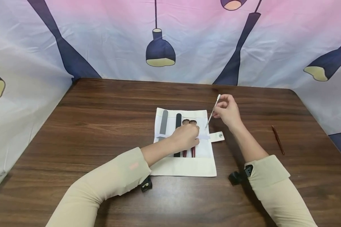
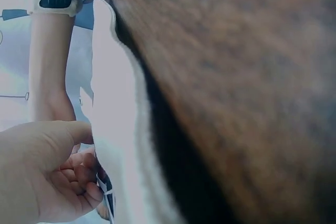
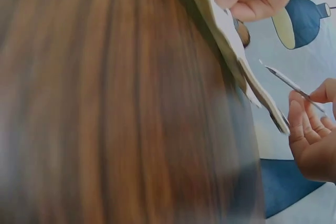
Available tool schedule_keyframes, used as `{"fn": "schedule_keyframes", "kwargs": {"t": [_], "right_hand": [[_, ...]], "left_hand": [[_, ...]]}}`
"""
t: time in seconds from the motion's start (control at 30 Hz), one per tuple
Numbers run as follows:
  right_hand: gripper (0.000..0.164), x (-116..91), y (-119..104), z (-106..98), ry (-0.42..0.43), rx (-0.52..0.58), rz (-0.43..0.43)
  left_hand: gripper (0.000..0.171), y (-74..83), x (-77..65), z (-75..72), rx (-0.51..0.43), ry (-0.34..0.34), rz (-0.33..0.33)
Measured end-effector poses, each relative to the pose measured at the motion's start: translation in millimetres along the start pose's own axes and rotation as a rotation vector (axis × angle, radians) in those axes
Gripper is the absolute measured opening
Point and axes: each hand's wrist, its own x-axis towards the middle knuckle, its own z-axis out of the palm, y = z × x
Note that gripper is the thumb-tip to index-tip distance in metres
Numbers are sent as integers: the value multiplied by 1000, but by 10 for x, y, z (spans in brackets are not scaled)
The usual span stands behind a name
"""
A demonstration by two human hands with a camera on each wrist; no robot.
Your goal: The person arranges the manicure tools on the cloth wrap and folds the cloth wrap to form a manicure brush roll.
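A white fabric pouch [image 1: 184,166] lies unfolded on the table, with a grey nail file [image 1: 163,122], a black nail file [image 1: 178,119] and two red-handled brushes [image 1: 193,121] under its white band [image 1: 204,137]. My left hand [image 1: 185,137] reaches over the brushes, fingers curled, pinching the band at the right part of the pouch. Just past the pouch's right edge, my right hand [image 1: 227,112] pinches a slim silver metal tool [image 3: 286,81] with a textured grip. The tool is tilted, its lower tip over the pouch's right side.
A snap tab [image 1: 217,136] sticks out from the pouch's right side. Farther right, a thin dark red stick [image 1: 278,140] lies on the wooden table [image 1: 108,104]. A printed cloth [image 1: 116,41] hangs behind the table.
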Motion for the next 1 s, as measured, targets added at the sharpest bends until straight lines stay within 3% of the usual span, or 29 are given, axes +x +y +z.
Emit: {"fn": "schedule_keyframes", "kwargs": {"t": [0.2,0.63,1.0], "right_hand": [[52,15,45,106,-93,-8,45],[51,27,34,209,-262,-148,127],[50,-6,-14,264,-398,-194,242]], "left_hand": [[13,1,-21,18,-13,-5,1],[19,-15,-1,22,-8,0,3],[18,-21,-12,6,6,-4,-18]]}}
